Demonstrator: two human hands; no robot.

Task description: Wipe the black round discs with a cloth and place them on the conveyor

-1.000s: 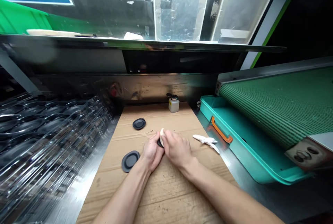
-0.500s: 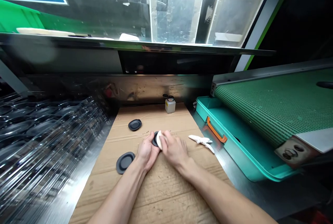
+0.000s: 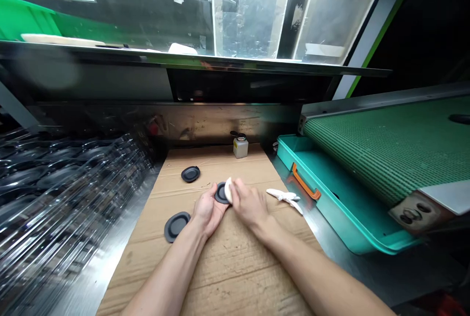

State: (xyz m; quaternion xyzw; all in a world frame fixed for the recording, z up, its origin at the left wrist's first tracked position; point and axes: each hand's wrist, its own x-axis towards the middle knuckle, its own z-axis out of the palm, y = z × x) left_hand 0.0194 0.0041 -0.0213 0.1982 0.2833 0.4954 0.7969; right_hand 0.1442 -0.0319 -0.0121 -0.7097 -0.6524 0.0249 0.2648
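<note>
Since half a second ago, the white pad (image 3: 228,190) has slid toward the right edge of the dark disc (image 3: 221,192), baring more of its face. The right hand (image 3: 251,206) has its grip closed on the pad between thumb and fingers; the far fingers are curled out of sight. The left hand (image 3: 209,212) grips the disc from the left and beneath, its underside fingers largely hidden, above the middle of the cardboard sheet (image 3: 235,281). The forearm crosses close to a larger dark oval piece (image 3: 176,226) at near left; a smaller one (image 3: 190,174) lies farther off. Right of the hands lies a crumpled white cloth (image 3: 282,195), its exact kind unclear. At the far edge stands a small bottle (image 3: 241,148), lid flipped up. Blurred clear trays (image 3: 73,203) crowd the metal tabletop (image 3: 121,245) at left, cut off by the frame. At right, the green conveyor belt (image 3: 389,144) overhangs a turquoise bin (image 3: 348,225), hiding part of its inside; a dark object (image 3: 459,118) on the belt is cropped.
</note>
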